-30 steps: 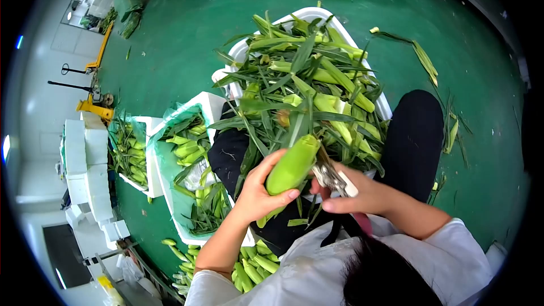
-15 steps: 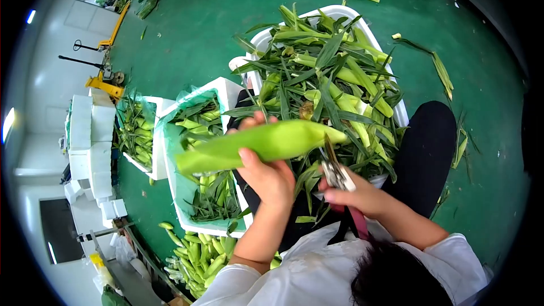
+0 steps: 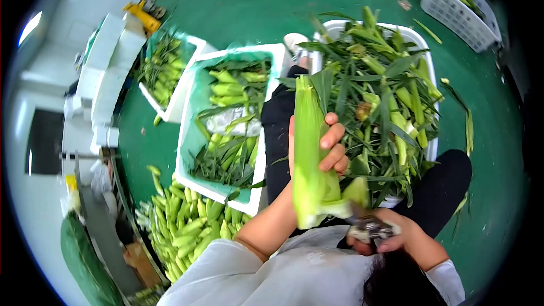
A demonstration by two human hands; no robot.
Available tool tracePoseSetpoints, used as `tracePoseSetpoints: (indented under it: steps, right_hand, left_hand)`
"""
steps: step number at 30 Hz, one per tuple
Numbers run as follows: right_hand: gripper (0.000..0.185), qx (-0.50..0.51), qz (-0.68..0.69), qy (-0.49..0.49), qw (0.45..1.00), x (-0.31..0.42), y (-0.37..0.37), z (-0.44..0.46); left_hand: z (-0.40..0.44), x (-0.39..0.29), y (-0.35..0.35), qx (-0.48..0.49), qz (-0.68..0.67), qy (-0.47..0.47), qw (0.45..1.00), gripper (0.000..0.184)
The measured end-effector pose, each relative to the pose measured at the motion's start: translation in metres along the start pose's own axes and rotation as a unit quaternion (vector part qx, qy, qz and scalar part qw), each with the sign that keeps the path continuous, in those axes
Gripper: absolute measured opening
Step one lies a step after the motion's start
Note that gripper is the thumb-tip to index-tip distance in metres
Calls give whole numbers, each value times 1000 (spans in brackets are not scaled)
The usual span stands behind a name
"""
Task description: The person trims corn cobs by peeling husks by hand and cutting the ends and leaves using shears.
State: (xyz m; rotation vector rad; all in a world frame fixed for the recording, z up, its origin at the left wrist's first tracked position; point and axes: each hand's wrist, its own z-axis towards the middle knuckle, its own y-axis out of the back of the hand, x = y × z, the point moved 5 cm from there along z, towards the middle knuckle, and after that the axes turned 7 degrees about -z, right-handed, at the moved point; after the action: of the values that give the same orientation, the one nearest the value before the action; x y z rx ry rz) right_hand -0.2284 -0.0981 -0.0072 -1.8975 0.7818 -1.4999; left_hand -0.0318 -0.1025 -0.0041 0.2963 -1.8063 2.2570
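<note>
My left hand [image 3: 334, 146] is wrapped round a corn ear [image 3: 309, 156] in its green husk. The ear stands nearly upright, with its pale end low and toward my body. Closed in my right hand [image 3: 405, 231] are pruning shears [image 3: 371, 228], their blades at that lower end and blurred by motion. Beside the blades a light green piece [image 3: 356, 191] sticks out sideways; I cannot tell whether it is still attached. Under and beyond my left hand, a white tub [image 3: 433, 73] is heaped with husks and leaves [image 3: 391, 113].
Left of my legs stands a foam box [image 3: 182, 161] lined with green film, holding corn and leaves. Another foam box [image 3: 154, 102] is behind it. A pile of corn ears [image 3: 192, 229] lies at lower left. A white crate [image 3: 459, 14] is at upper right.
The corn ear has swung from lying sideways to nearly upright, its cut end now near my body. The shears have moved down and right, and a piece at the ear's end now juts out. The view has turned.
</note>
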Motion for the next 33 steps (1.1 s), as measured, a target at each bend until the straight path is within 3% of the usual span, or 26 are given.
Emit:
tracePoseSetpoints:
  steps: [1,2,3,4,5,6,9,10,11,12,13,14,16,17,19,21,22,24,25,26,28,29,30,31,32,33]
  right_hand:
    - [58,2,31,57,998,8,7,-3]
    - [61,7,63,113,992,17,15,-7]
    - [64,105,133,181,969,35,23,1]
    - [66,6,49,192,980,53,26,8]
    - [67,-92,-39,205,974,72,27,12]
    - [65,-138,-13,199,970,79,36,24]
    - [49,-272,153,174,934,83,84,55]
    - [48,-296,171,155,927,75,105,53]
    - [46,-316,188,139,919,61,115,52]
    - [45,-319,138,138,928,49,113,54]
    - [45,-340,83,129,928,41,92,58]
    - [45,-323,35,99,941,28,80,61]
    - [50,-270,-28,53,961,8,46,73]
    - [54,-271,-52,20,961,-3,37,75]
    - [53,-257,-70,-27,963,-20,30,80]
    - [52,-281,-63,-68,955,-33,33,80]
    - [51,-289,-60,-74,953,-38,34,78]
    - [50,-322,-47,-77,943,-46,39,70]
    - [49,-336,-42,-79,938,-48,40,65]
    - [49,-338,-28,-73,938,-53,45,59]
    - [49,-333,-15,-34,942,-61,58,47]
    - [47,-344,-12,-42,938,-66,68,37]
    - [49,-326,-16,-35,945,-72,84,27]
    - [51,-307,-19,-27,951,-77,101,16]
    - [52,-318,-12,-28,948,-74,105,9]
    - [53,-335,-2,-31,942,-70,104,6]
  left_hand:
    - [-7,-2,-5,37,-6,5,999,37]
    - [-20,-5,-2,-17,31,-25,999,50]
    - [-34,-9,0,-75,70,-50,993,65]
    - [-43,-9,-7,-133,109,-71,983,79]
    - [-59,-7,-14,-263,154,-58,951,82]
    - [-88,-12,6,-291,166,-1,942,106]
    - [-174,-27,22,-245,112,61,961,88]
    - [-199,-39,3,-297,152,-38,942,85]
    - [-231,-57,-24,-344,191,-136,909,83]
    - [-274,-79,-50,-410,315,-238,822,80]
    - [-328,-101,-62,-400,292,-325,806,68]
    - [-389,-109,-79,-460,269,-451,716,62]
    - [-512,-119,-115,-507,276,-541,612,49]
    - [-583,-119,-127,-518,280,-614,526,49]
    - [-709,-109,-142,-480,187,-784,346,57]
    - [-783,-95,-159,-322,175,-916,161,64]
    - [-836,-120,-133,-258,261,-873,322,63]
    - [-761,-179,-103,-315,74,-915,239,62]
    - [-721,-233,-80,-420,193,-847,261,52]
    - [-667,-291,-57,-373,389,-741,400,38]
    - [-476,-376,-25,-411,418,-680,440,34]
    - [-373,-394,-31,-438,480,-594,473,44]
    - [-296,-424,-19,-471,544,-510,471,47]
    - [-245,-469,7,-444,578,-487,480,45]
    - [-197,-505,26,-448,607,-493,433,42]
    - [-163,-542,38,-525,639,-444,345,42]
